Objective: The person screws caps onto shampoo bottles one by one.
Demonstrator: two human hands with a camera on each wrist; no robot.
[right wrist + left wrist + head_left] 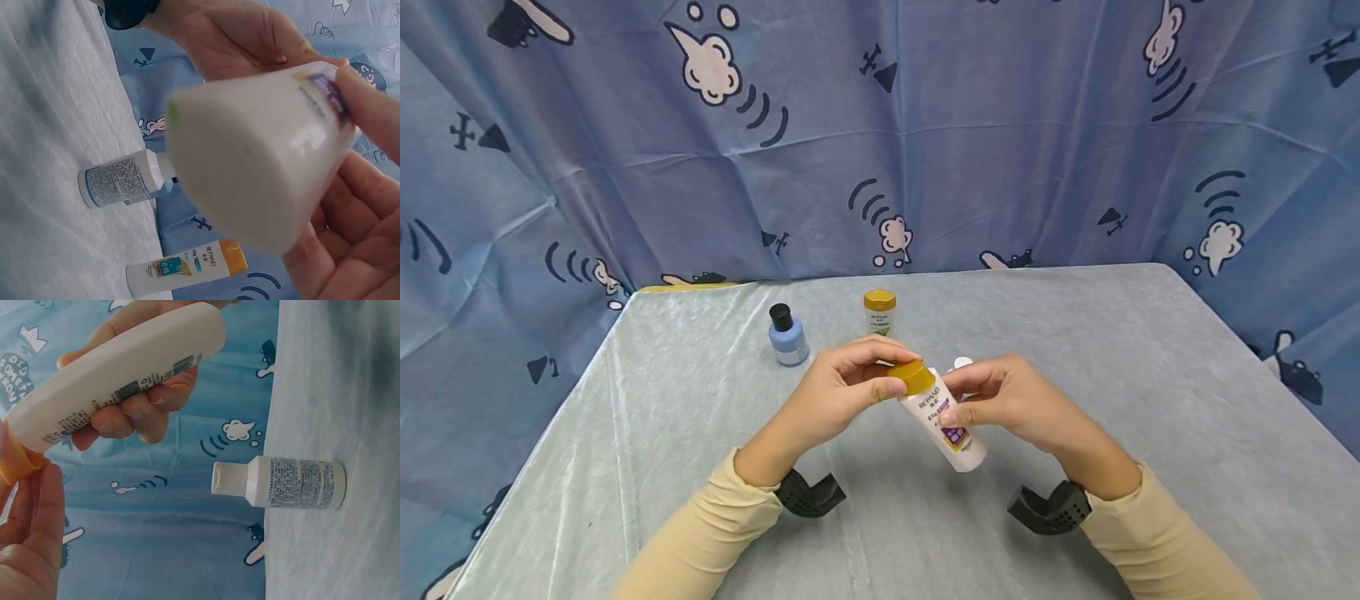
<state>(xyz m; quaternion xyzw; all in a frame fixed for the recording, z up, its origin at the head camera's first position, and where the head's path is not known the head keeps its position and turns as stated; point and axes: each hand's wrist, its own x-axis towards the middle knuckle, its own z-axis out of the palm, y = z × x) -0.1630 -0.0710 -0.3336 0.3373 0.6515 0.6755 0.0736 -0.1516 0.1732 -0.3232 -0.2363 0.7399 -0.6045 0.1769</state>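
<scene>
A white shampoo bottle (942, 423) with a yellow cap (913, 377) is held tilted above the table, its cap end up and to the left. My left hand (842, 387) pinches the cap between thumb and fingers. Around the bottle's body my right hand (1011, 398) has its thumb on the front label and its fingers behind. In the left wrist view the bottle's printed back (119, 375) shows, with right-hand fingers (134, 415) across it. The right wrist view looks at the bottle's base (231, 169) up close.
Behind the hands stand a blue bottle (788, 340) with a black cap and a second yellow-capped bottle (880, 310). A small white bottle (300, 482) is mostly hidden by my right hand in the head view. A patterned blue curtain (820, 167) borders the cloth-covered table (1120, 350).
</scene>
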